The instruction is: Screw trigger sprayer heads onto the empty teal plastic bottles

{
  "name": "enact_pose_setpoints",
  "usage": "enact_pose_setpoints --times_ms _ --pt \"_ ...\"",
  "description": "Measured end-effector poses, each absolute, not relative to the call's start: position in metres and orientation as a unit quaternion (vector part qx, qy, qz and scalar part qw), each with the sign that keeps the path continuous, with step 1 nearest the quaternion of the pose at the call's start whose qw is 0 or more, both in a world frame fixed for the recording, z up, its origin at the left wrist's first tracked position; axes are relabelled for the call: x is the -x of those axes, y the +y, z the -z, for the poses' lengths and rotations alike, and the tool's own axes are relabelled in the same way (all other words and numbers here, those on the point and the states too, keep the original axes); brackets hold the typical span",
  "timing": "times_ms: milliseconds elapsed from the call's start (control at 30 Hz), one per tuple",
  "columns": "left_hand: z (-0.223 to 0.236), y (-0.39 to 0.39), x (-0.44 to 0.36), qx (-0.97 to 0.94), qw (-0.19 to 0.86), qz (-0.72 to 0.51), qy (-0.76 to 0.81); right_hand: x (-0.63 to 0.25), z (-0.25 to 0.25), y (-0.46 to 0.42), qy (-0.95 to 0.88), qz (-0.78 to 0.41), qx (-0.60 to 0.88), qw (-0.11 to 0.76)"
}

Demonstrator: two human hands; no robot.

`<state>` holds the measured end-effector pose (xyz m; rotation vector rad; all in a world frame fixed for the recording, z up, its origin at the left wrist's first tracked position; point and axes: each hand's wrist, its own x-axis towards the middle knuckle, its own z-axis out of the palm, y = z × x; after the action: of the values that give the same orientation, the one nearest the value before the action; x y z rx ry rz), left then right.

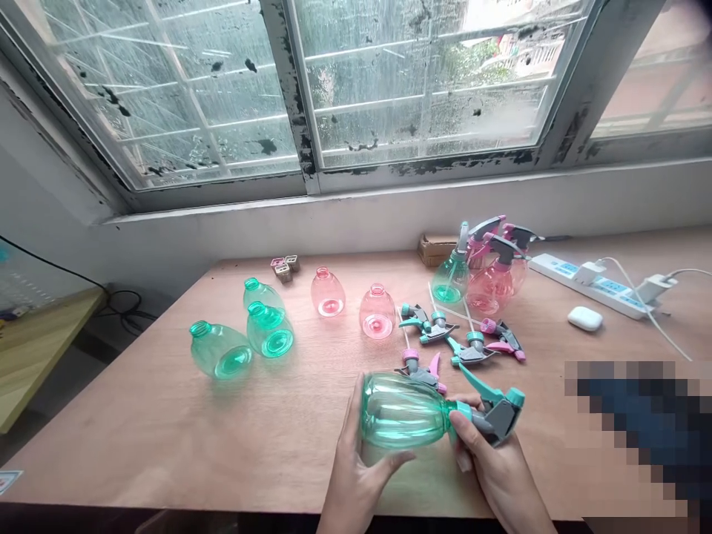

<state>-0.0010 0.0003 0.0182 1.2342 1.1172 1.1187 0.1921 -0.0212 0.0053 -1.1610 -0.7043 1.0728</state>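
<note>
A green see-through spray bottle (403,410) lies sideways in both my hands near the table's front edge. My left hand (356,467) wraps its fat body from below and the left. My right hand (495,463) grips the neck, where a grey and teal trigger head (498,415) sits on the bottle. Just beyond lie several loose trigger heads (450,337), teal and pink, with their tubes. Three empty green bottles (253,334) lie at the left and two pink bottles (353,302) stand in the middle.
Assembled green and pink spray bottles (483,271) stand at the back right beside a small cardboard box (437,248). A white power strip (589,285) with cables and a white earbud case (585,318) lie at the right. The wooden table (139,415) meets the window wall.
</note>
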Motion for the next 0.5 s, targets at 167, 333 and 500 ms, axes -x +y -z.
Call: enact_pose_setpoints --times_ms 167,333,500 --pt "-0.027 -0.004 0.0 -0.5 0.572 -0.466 0.453 -0.193 -0.006 -0.021 -0.331 -0.473 0.512 0.636" --pt "-0.037 0.002 -0.006 -0.481 0.604 -0.496 0.398 -0.195 -0.003 -0.021 -0.349 -0.463 0.518 0.629" --pt "-0.033 0.004 -0.009 -0.518 0.547 -0.482 0.447 -0.196 0.0 -0.016 -0.324 -0.47 0.513 0.641"
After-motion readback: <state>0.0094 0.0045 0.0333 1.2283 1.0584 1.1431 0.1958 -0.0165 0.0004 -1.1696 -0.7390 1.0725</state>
